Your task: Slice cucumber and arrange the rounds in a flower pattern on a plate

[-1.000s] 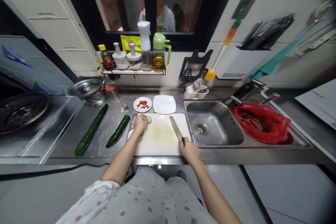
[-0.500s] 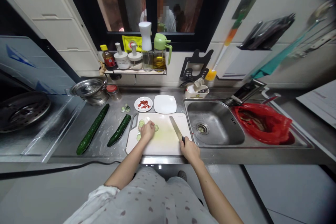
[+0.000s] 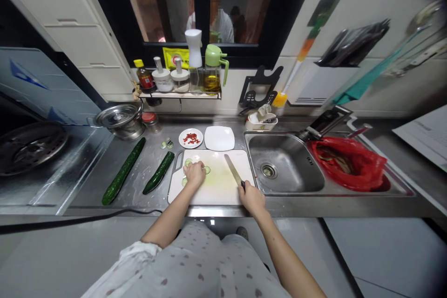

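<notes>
White cutting board [image 3: 216, 181] on steel counter [image 3: 139, 195]: left hand [image 3: 194, 173] curled tight over cucumber slices [image 3: 207, 169] at its ten o'clock; right hand [image 3: 252, 198] gripping one knife [image 3: 233, 172] at four o'clock. Two cucumbers, long [image 3: 123, 171] and short [image 3: 159, 172], lie at nine o'clock; two plates [image 3: 219, 138] at twelve.

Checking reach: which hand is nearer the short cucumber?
Left. The left hand lies on the board, just right of the short cucumber; the right hand holds the knife at the board's right edge.
</notes>
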